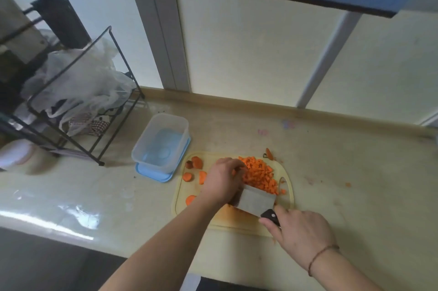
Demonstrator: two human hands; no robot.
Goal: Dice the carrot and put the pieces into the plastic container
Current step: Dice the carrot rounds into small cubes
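Gathering: left hand [224, 178] is curling over the diced carrot pile [259, 173] on the cutting board [288, 179], touching it.
Right grip: right hand [301, 231] is clasping the cleaver [256, 200] handle.
Next: I judge lifting dice into the plastic container [161, 143], standing just left of the board.

One pale yellow plastic cutting board [288, 180] is recorded on the beige surface [355, 172]. One clear rectangular plastic container [163, 141] is noted, set on one blue lid [154, 173]. One broad steel cleaver with a black handle [256, 200] is counted. One heap of small orange carrot dice [260, 173] is seen; the dice are too many to be counted. Five larger orange carrot slices [187, 177] are counted left of it. Two hands are logged: left hand [222, 180], right hand [301, 229]. One black wire rack [78, 91] is listed.
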